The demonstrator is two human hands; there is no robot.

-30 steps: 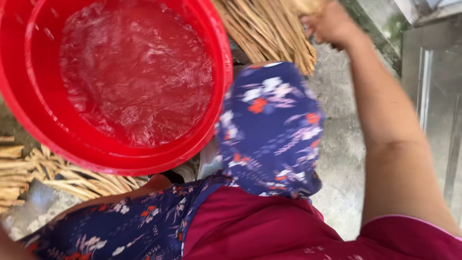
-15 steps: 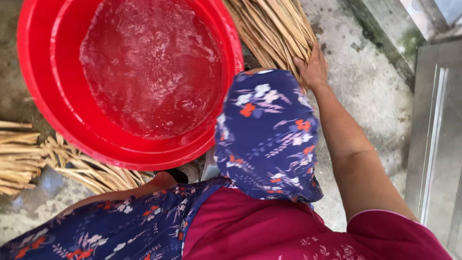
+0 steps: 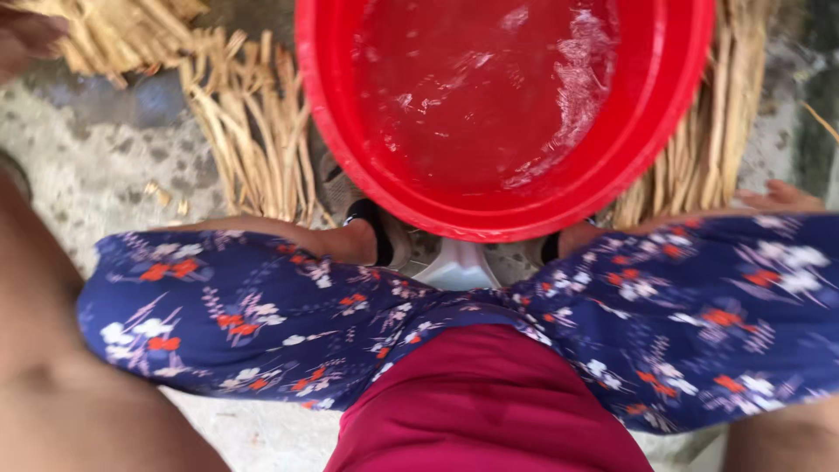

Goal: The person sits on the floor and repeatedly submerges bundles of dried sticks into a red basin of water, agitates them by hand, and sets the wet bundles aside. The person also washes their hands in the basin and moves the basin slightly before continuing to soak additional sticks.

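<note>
A red round basin (image 3: pixel 673 131) holding water stands on the concrete in front of me, between my knees in blue flowered trousers. Bundles of dry tan reeds (image 3: pixel 253 140) lie under and around it. My left hand (image 3: pixel 26 39) is blurred at the top left corner, against a heap of reeds (image 3: pixel 122 31); its grip cannot be made out. Only the fingers of my right hand (image 3: pixel 782 197) show past my right knee, stretched out flat beside the reeds on the right (image 3: pixel 717 149), with nothing in them.
A low white stool (image 3: pixel 454 267) shows under me between my sandalled feet (image 3: pixel 371 232). Grey concrete floor (image 3: pixel 114 166) with small reed scraps spreads to the left. My dark red shirt fills the bottom middle.
The view has swung so the basin now sits top centre and both knees show. My right hand has come off the reed bundle to beside my right knee. My left hand now shows at the top left.
</note>
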